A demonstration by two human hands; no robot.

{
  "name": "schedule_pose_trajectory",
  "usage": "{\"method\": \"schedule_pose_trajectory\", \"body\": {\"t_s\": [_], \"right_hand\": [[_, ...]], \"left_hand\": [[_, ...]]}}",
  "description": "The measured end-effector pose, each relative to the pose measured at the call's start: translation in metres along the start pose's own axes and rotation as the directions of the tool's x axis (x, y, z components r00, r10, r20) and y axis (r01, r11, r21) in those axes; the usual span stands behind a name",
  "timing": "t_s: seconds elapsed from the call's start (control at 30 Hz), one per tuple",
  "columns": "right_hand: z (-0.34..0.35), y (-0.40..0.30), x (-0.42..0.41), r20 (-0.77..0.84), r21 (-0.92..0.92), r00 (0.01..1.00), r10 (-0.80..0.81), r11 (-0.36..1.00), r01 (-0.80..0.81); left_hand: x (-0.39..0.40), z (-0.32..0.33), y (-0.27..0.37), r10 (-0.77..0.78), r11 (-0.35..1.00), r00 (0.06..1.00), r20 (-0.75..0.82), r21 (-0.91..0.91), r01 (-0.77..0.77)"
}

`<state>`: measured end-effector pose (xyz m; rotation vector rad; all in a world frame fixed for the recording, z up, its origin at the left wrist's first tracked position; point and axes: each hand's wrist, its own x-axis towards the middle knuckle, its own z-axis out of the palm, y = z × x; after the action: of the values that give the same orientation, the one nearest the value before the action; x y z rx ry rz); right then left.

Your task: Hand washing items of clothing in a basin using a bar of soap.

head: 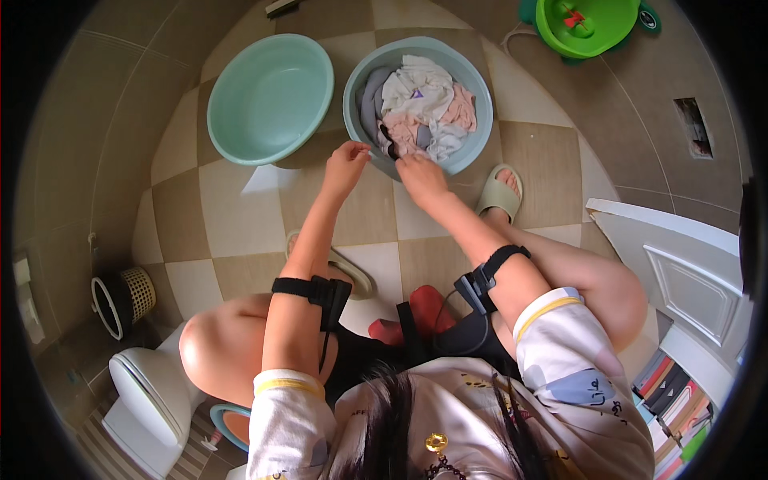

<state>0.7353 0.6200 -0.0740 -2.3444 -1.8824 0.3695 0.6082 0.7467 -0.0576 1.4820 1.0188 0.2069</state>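
A blue-green plastic basin [480, 120] holds a pile of white, pink and grey clothes [418, 84]. My right hand [420, 174] is at the basin's near rim, its fingers against the pink cloth beside a dark strip [389, 141]; whether they grip anything is unclear. My left hand [348, 161] hovers just left of the same rim, fingers curled with the tips together; nothing clear shows between them. To the left stands a second, light green basin [270, 99] with no clothes in it.
My sandalled feet, one in a green slipper [504, 191], rest on the checkered tile floor. A toilet [150, 402] and a black and beige waste basket [123, 300] are at the left. A white cabinet door [690, 276] juts in at the right, and a green plastic potty [591, 30] is at upper right.
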Motion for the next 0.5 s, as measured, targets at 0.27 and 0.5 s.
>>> {"method": "schedule_pose_trajectory", "body": {"t_s": [0.27,0.5], "right_hand": [[0.012,-0.045,-0.063,-0.002,0.142,0.986,-0.168,0.976,0.167],[-0.007,-0.05,-0.056,0.445,0.451,0.885,-0.139,0.888,-0.087]], "left_hand": [[-0.004,0.015,-0.022,0.281,0.821,0.959,-0.018,0.522,-0.231],[-0.01,0.016,-0.06,0.293,0.707,0.953,-0.069,0.687,-0.168]]}}
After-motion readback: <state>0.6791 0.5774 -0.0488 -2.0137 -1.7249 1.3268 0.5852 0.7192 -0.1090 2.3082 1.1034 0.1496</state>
